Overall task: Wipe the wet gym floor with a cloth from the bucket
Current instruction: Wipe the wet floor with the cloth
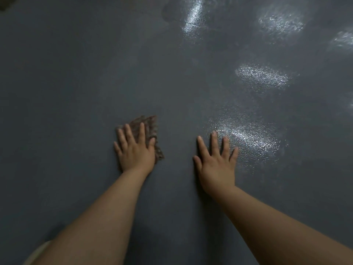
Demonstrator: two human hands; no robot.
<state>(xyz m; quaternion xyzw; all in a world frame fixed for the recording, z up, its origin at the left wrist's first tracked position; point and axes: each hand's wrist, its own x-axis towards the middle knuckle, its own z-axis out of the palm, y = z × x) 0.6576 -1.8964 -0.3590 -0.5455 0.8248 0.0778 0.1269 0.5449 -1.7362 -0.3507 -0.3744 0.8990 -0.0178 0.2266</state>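
A small brownish cloth [150,125] lies flat on the dark grey textured gym floor [76,83]. My left hand [134,148] presses down on the cloth with straight, spread fingers; the cloth shows beyond the fingertips and at the hand's right side. My right hand [216,161] rests flat on the bare floor to the right of the cloth, fingers spread, holding nothing. Its fingertips reach the edge of a shiny wet patch [248,138]. No bucket is in view.
More glistening wet patches [262,75] lie ahead and to the right, with bright reflections at the far upper right [280,22]. The floor to the left looks dull and matte. A pale bit of clothing [36,253] shows at the bottom left.
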